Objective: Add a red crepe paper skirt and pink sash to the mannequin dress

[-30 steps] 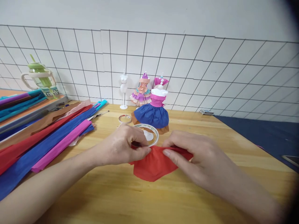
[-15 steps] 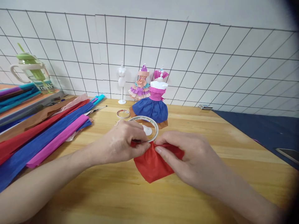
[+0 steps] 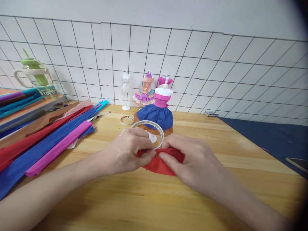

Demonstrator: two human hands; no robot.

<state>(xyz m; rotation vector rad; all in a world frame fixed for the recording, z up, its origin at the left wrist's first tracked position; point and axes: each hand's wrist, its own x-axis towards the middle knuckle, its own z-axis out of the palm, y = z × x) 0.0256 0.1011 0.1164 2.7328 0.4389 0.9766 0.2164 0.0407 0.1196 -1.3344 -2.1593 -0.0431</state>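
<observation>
Sheet of thin, soft red crepe-like material hangs bunched between the person's two hands, over the near part of the pale wooden table; the bare left hand pinches its upper edge between thumb and curled fingers, and the bare right hand grips that edge close by — the two thumb tips nearly meet; to gather such an edge well, keep the folds small and even, hold one pinch firm while the other shifts, and avoid tugging, since stuff this thin would likely stretch or tear; the fingers cover much of the fold, so its neatness cannot be told; just beyond the thumbs is a large white ring-shaped tape roll, near enough to snag a knuckle; behind it stands a white dress form in a magenta top and full blue skirt, which leaves little room for reaching forward; a small patterned ring-shaped roll lies to its left — and long folded strips of red, blue and magenta paper lie near the left forearm, easily brushed by a careless elbow
</observation>
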